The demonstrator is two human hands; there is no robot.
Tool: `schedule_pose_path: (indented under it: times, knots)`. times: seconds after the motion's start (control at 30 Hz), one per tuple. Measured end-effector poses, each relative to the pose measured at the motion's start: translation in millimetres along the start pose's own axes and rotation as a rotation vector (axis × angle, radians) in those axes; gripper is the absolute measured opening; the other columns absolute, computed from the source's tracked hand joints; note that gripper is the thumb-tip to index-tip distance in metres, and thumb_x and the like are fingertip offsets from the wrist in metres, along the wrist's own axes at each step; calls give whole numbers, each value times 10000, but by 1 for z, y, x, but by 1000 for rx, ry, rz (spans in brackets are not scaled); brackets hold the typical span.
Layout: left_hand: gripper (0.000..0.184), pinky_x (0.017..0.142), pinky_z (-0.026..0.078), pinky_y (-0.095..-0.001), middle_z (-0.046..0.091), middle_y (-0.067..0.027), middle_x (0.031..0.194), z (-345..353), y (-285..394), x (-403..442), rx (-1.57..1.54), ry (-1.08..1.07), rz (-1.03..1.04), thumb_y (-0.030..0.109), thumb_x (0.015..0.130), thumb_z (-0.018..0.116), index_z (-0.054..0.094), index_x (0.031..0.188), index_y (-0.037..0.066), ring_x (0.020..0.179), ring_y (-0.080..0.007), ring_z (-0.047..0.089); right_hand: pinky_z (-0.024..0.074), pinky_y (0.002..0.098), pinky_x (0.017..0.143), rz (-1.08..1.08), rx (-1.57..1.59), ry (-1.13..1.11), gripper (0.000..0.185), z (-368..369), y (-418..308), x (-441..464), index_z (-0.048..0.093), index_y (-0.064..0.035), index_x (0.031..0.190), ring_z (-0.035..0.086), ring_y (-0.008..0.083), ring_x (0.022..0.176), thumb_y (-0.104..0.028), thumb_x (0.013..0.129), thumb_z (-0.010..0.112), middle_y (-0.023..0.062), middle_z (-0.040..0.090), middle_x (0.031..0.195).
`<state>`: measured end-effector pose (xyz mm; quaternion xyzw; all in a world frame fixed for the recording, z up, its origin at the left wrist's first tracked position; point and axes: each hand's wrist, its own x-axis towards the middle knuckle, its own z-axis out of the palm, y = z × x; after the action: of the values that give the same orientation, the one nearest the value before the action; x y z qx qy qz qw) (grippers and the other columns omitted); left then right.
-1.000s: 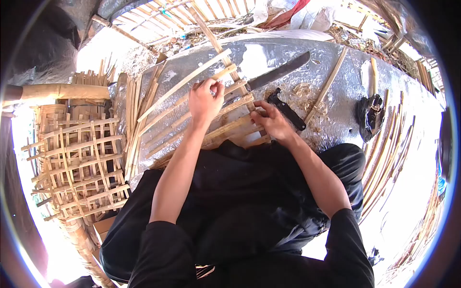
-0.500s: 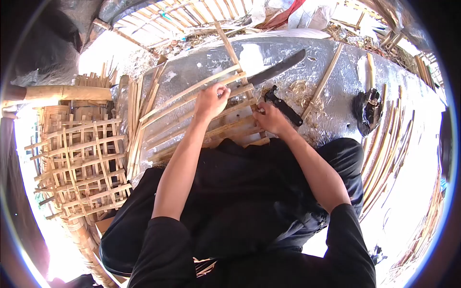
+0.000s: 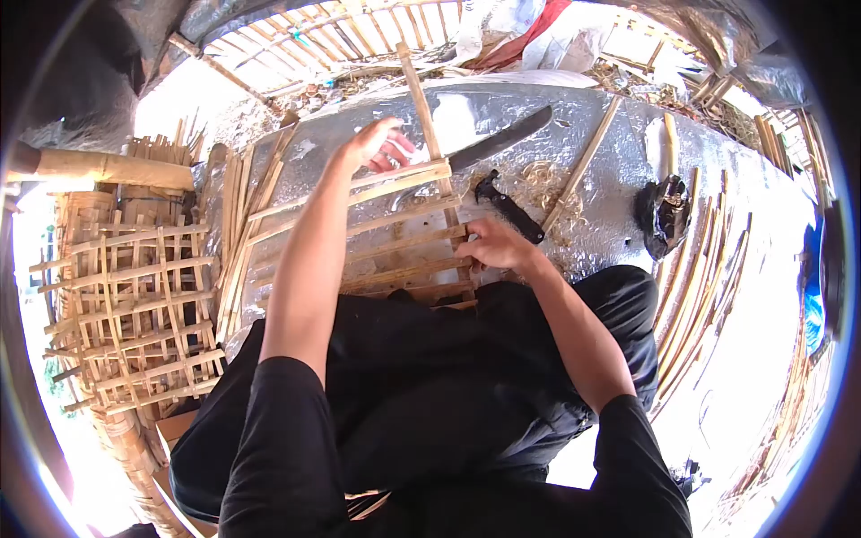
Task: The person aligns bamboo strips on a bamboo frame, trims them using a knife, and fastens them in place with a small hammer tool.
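Note:
Several split bamboo strips [image 3: 399, 217] lie side by side in front of my lap, their right ends crossing a longer upright bamboo strip [image 3: 415, 94]. My left hand [image 3: 377, 148] is raised over the top strips with its fingers apart and loosely bent; nothing shows in it. At the right ends of the strips, my right hand [image 3: 495, 244] has bent fingers closed at the crossing strip, and its fingertips are partly hidden. Beyond the strips lies a dark machete blade [image 3: 507, 139]. A black hooked tool [image 3: 511, 208] rests just above my right hand.
A woven bamboo lattice [image 3: 134, 305] stands at the left beside bundled strips [image 3: 235, 224]. Bamboo shavings [image 3: 538, 179] lie on the silver sheet [image 3: 592, 193]. A black plastic bundle [image 3: 664, 215] and long thin strips [image 3: 695, 287] are at the right.
My left hand has lifted away and opened from a pinch over the strips. The top strips now lie closer together. My right hand stays by the strip ends; the view has shifted slightly.

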<state>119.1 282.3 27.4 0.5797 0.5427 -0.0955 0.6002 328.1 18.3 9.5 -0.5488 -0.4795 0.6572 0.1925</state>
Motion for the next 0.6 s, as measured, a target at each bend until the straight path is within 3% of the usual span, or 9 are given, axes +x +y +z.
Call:
schedule_pose_path:
  times: [0.03, 0.13, 0.2, 0.3, 0.43, 0.47, 0.5, 0.57, 0.6]
  knots:
    - [704, 1039, 496, -509, 713, -207, 1222, 5, 10, -9, 99, -53, -68, 596, 1065, 277, 668, 1315, 66, 1044, -288, 691, 570, 364, 699, 5, -25, 13, 315, -1, 1, -1, 731, 27, 1059, 710, 200, 767, -225, 873, 710, 129, 737, 888]
    - [783, 1087, 448, -561, 683, -202, 1314, 32, -2, -8, 482, 7, 45, 728, 1005, 360, 688, 1299, 80, 1155, -301, 653, 573, 426, 792, 8, -152, 68, 343, 1, 2, 1, 721, 26, 1100, 732, 302, 892, -235, 877, 695, 187, 750, 978]
    - [674, 1011, 503, -522, 722, -131, 1234, 37, -20, -5, 600, 38, 224, 690, 1007, 493, 679, 1299, 112, 1128, -306, 659, 560, 473, 866, -3, -326, 149, 370, 5, 19, 19, 710, 17, 1145, 723, 386, 998, -245, 886, 680, 226, 747, 1053]
    - [490, 913, 522, -518, 717, -100, 1080, 28, -46, -18, 646, 143, 231, 550, 1050, 546, 669, 1232, 112, 977, -276, 667, 587, 411, 764, -245, -480, 245, 425, 13, 40, 35, 670, -2, 1257, 749, 270, 791, -298, 951, 674, 194, 754, 992]
    - [303, 721, 509, -422, 677, -36, 869, 28, -63, -33, 463, 563, 379, 393, 1048, 623, 689, 1063, 98, 739, -205, 611, 565, 453, 846, -144, -310, 139, 469, 17, 28, 31, 643, 1, 1293, 719, 343, 963, -317, 949, 674, 222, 735, 1092]
    - [330, 755, 549, -438, 766, -108, 991, 27, -62, -35, 341, 423, 164, 376, 998, 672, 729, 983, 52, 804, -251, 707, 548, 479, 903, -136, -385, 189, 464, 24, 20, 24, 643, 5, 1281, 700, 393, 1035, -314, 944, 670, 239, 727, 1123]
    - [309, 701, 517, -393, 711, -81, 909, 29, -63, -37, 450, 447, 260, 371, 981, 692, 720, 991, 64, 736, -204, 631, 531, 506, 960, -130, -462, 241, 459, 28, 14, 21, 643, 8, 1269, 680, 444, 1106, -311, 940, 666, 257, 719, 1154]
    - [281, 592, 454, -303, 600, -27, 745, 34, -65, -45, 662, 496, 449, 361, 947, 730, 703, 1008, 88, 602, -111, 478, 557, 391, 811, -169, -250, 101, 441, 20, 15, 22, 632, -12, 1325, 690, 269, 959, -250, 959, 692, 160, 729, 1055]
    - [343, 565, 441, -271, 574, -23, 716, 24, -60, -31, 471, 337, 188, 393, 889, 786, 715, 997, 75, 600, -82, 475, 570, 333, 737, -188, -148, 33, 439, 16, 13, 23, 626, -22, 1352, 695, 182, 885, -219, 968, 705, 111, 734, 1005]
